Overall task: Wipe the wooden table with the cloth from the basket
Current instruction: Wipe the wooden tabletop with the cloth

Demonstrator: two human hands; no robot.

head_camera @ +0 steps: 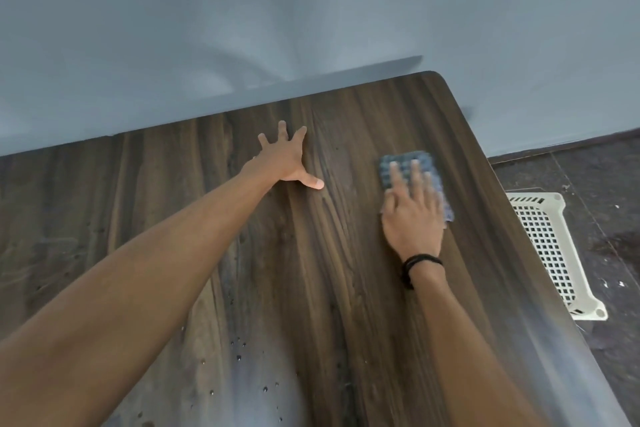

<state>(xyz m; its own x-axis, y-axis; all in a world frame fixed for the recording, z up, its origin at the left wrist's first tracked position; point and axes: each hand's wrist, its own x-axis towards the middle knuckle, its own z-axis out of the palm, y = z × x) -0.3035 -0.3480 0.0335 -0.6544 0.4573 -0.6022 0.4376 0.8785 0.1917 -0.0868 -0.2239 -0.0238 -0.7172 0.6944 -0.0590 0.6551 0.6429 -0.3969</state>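
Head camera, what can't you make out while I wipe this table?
All in the head view:
Cloth: mostly under the right hand, its right edge blurred.
Basket: left part hidden behind the table edge.
Table: near and left ends cut off by the frame.
Specks near the bottom edge: too small to identify.

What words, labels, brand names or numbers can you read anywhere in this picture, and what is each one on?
None: no text can be read anywhere in this view.
The blue checked cloth under the right hand is blurred and shows only its pattern.
The white basket on the floor shows only its grid of holes.
The wooden table and the black wristband bear no markings.
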